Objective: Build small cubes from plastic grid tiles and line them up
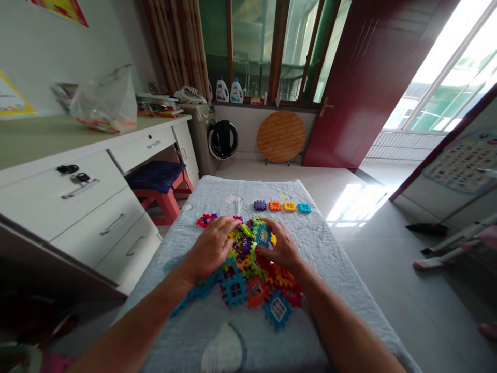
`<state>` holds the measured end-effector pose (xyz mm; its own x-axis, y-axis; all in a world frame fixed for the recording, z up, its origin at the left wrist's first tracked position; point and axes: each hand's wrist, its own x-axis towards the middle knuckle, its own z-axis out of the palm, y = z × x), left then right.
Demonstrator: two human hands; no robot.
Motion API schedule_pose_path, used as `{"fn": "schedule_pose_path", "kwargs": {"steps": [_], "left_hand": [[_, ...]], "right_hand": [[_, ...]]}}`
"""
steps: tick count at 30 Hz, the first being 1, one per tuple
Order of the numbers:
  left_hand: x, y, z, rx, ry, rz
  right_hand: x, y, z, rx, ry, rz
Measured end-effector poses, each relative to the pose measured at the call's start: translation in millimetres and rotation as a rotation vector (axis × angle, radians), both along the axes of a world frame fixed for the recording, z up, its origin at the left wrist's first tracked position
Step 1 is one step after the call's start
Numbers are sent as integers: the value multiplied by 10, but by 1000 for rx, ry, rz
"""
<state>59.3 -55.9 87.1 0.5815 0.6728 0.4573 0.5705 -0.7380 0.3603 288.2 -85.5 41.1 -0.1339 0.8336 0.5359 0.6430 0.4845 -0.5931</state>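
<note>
Colourful interlocking plastic pieces lie in a heap on a cloth-covered table point(310, 248). My right hand point(282, 246) holds a blue square piece point(263, 234) between thumb and fingers, at the heap's upper right. On the left side of the heap is my left hand point(216, 243), its fingers curved over the pieces beside a lime-green piece point(246, 230); whether it grips anything is hidden. Nearer the camera lie a blue window piece point(234, 290), an orange piece point(257, 291) and a blue piece with a white window point(278, 310).
Beyond the heap a purple point(260, 205), an orange point(275, 206), a yellow point(289, 206) and a light blue piece point(305, 207) form a row. A red piece point(205, 220) lies past my left hand. A stool point(159, 178) and white drawers point(97, 223) stand at the left.
</note>
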Motion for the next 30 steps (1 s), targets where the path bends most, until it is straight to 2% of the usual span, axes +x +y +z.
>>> {"fn": "schedule_pose_path", "kwargs": {"steps": [3, 7, 11, 14, 17, 21, 25, 30], "left_hand": [[-478, -15, -48, -162, 50, 92], [-1082, -191, -248, -317, 183, 183], [-1377, -404, -478, -341, 245, 234], [-1372, -494, -594, -369, 249, 266], [-1249, -518, -619, -426, 241, 281], [-1055, -499, -524, -432, 175, 204], [-884, -467, -414, -353, 116, 165], [-655, -374, -346, -238, 12, 150]], "right_hand": [[83, 37, -27, -22, -13, -56], [148, 61, -33, -18, -35, -104], [204, 97, -97, -27, -28, -142], [243, 134, -174, -46, -28, -153], [275, 169, -239, -60, -34, -163], [296, 185, -266, -64, -40, -179], [283, 167, -249, -62, -55, -174], [253, 152, -274, -74, -85, -162]]}}
